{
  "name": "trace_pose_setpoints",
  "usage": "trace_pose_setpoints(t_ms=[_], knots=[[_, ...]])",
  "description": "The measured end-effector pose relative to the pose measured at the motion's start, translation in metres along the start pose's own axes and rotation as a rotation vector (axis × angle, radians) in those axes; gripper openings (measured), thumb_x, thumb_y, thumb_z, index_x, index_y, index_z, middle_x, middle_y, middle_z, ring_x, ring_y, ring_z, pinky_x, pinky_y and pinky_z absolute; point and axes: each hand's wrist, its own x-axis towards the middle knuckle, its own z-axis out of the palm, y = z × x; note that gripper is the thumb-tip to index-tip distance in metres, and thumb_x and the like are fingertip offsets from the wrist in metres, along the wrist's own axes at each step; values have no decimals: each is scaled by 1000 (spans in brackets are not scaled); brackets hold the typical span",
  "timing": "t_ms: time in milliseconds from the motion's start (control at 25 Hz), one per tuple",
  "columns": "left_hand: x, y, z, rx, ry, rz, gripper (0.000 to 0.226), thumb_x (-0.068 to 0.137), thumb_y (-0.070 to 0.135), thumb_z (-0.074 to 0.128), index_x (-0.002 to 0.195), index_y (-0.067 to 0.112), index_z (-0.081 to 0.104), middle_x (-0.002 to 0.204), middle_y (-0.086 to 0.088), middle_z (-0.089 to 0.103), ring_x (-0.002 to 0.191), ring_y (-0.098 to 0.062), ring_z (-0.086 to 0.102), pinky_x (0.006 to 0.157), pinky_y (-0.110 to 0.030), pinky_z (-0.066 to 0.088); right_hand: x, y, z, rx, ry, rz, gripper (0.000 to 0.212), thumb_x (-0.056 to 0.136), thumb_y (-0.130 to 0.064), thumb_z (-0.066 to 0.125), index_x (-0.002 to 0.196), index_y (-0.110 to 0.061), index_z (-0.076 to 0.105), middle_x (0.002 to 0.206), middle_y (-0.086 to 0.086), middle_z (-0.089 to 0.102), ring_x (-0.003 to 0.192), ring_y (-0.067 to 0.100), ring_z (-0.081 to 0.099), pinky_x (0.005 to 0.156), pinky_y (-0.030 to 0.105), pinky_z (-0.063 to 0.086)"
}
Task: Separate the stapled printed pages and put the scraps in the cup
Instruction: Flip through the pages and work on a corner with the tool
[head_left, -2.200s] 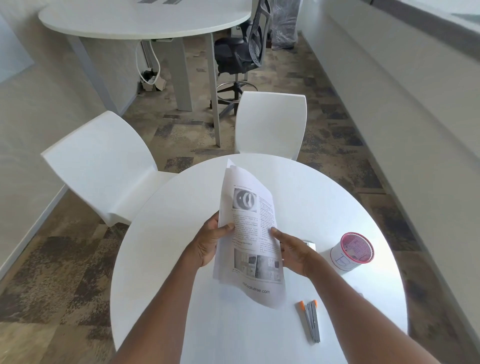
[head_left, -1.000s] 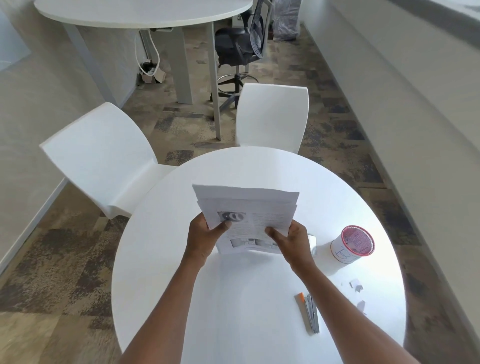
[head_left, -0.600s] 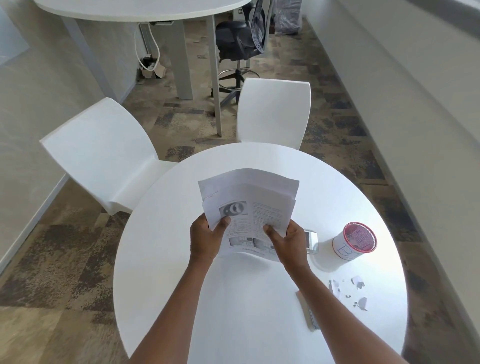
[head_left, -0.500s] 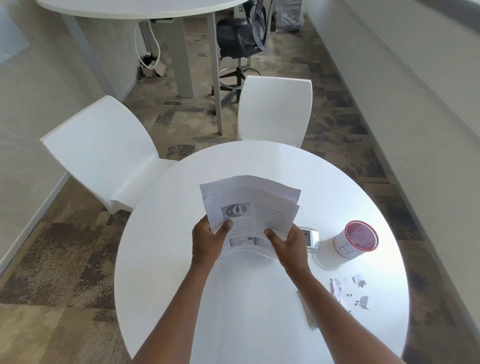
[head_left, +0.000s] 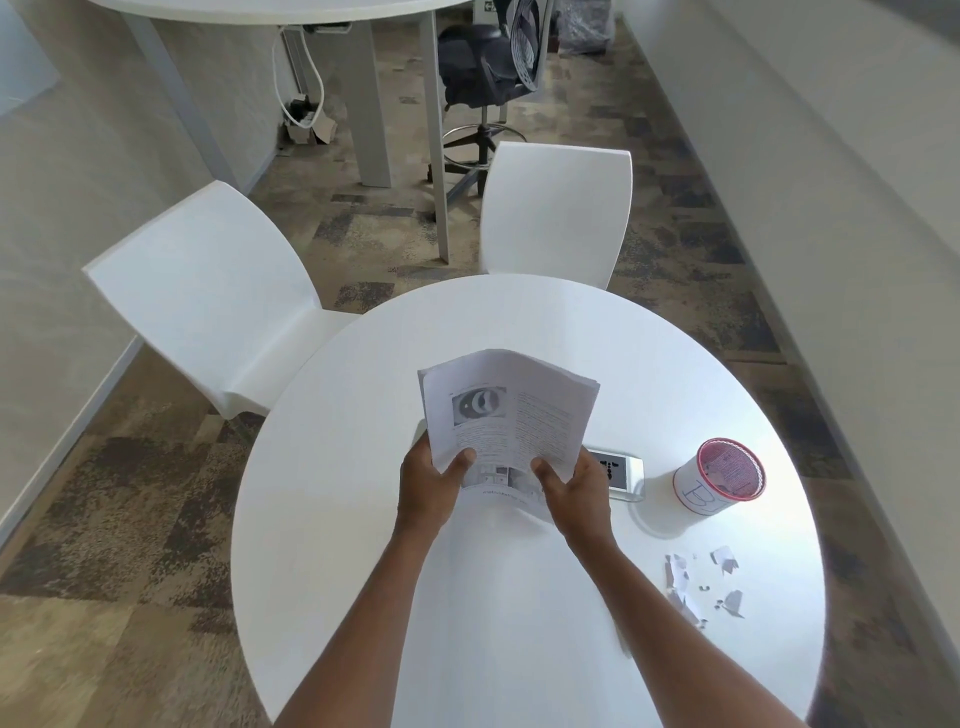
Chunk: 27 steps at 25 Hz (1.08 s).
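Both hands hold a sheaf of printed pages (head_left: 511, 415) upright over the middle of the round white table (head_left: 363, 519). My left hand (head_left: 431, 486) grips the lower left edge, and my right hand (head_left: 574, 491) grips the lower right edge. The top sheet shows a grey picture and text. A white cup (head_left: 719, 478) with a red rim and blue lettering stands at the right. Several torn paper scraps (head_left: 701, 582) lie on the table in front of the cup. My right forearm hides the stapler.
A silver socket box (head_left: 621, 470) is set into the table just behind my right hand. Two white chairs (head_left: 218, 301) (head_left: 556, 213) stand at the far side. Another white table and a black office chair (head_left: 488, 67) are further back.
The pages went from standing on end to being held across between both hands. My view tilted, bringing the scraps at the right into sight and hiding the stapler.
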Motion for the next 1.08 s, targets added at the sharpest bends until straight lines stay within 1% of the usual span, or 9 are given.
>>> trace_pose_setpoints(t_ms=[160, 280, 400, 520, 600, 800, 920, 1000, 1080], knots=[[-2, -2, -3, -3, 63, 42, 31, 90, 26, 66, 118, 15, 65, 106, 3, 73, 97, -13, 69, 76, -15, 54, -4, -1, -1, 23, 34, -5, 16, 90, -11, 67, 102, -22, 68, 90, -18, 70, 85, -6, 64, 67, 3, 46], [-4, -12, -5, -4, 35, 9, 37, 87, 32, 66, 121, 18, 63, 109, 6, 72, 99, -10, 68, 81, -26, 57, -9, 11, 1, 8, 45, 30, 14, 88, -11, 70, 101, -15, 70, 88, -13, 72, 82, -4, 66, 65, 5, 46], [-6, -19, -3, 11, 6, -7, 34, 92, 22, 66, 124, 15, 61, 113, 1, 71, 103, -14, 67, 86, -30, 58, -13, 19, 4, 1, 57, 67, 11, 89, -12, 69, 100, -13, 69, 88, -4, 72, 84, 12, 67, 62, 8, 46], [-7, -17, 0, 9, 4, -32, 35, 94, 20, 65, 127, 14, 60, 115, 1, 68, 103, -14, 65, 80, -18, 57, -16, 10, 9, 37, 38, 40, 13, 91, -10, 66, 99, -20, 68, 88, -9, 72, 81, 1, 65, 63, 6, 46], [-8, -18, 0, 5, 20, -46, 36, 94, 23, 65, 129, 17, 59, 115, 4, 67, 102, -12, 64, 78, -15, 56, -18, 8, 10, 61, 29, 22, 17, 92, -9, 65, 100, -24, 68, 89, -14, 72, 81, -9, 64, 65, 4, 46], [-5, -28, 3, -3, 53, -94, 30, 95, 22, 62, 124, 12, 63, 114, -4, 71, 102, -22, 67, 77, -19, 55, -18, 21, 10, -21, 1, 73, 18, 92, -12, 66, 108, -18, 70, 92, -9, 72, 84, -5, 62, 65, 2, 44], [-3, -22, 1, -85, 84, -101, 21, 95, 16, 63, 115, 13, 65, 106, 0, 72, 97, -17, 68, 76, -18, 52, -12, 20, 4, -36, 7, 52, 9, 89, -15, 69, 94, -21, 69, 84, -10, 72, 78, 5, 64, 62, 12, 44], [0, -20, -2, -180, 107, -133, 13, 94, 14, 65, 106, 19, 67, 100, 7, 73, 92, -10, 68, 76, -20, 51, -6, 23, -3, -10, 12, 66, 13, 85, -18, 74, 94, -23, 66, 88, -9, 73, 85, 9, 66, 67, 18, 46], [7, -18, -4, -326, 162, -208, 10, 93, 15, 67, 99, 22, 67, 99, 9, 73, 90, -8, 68, 81, -23, 51, -4, 29, -8, 37, -9, 120, 35, 80, -24, 79, 111, -28, 62, 105, -14, 72, 98, 2, 66, 82, 22, 51]])
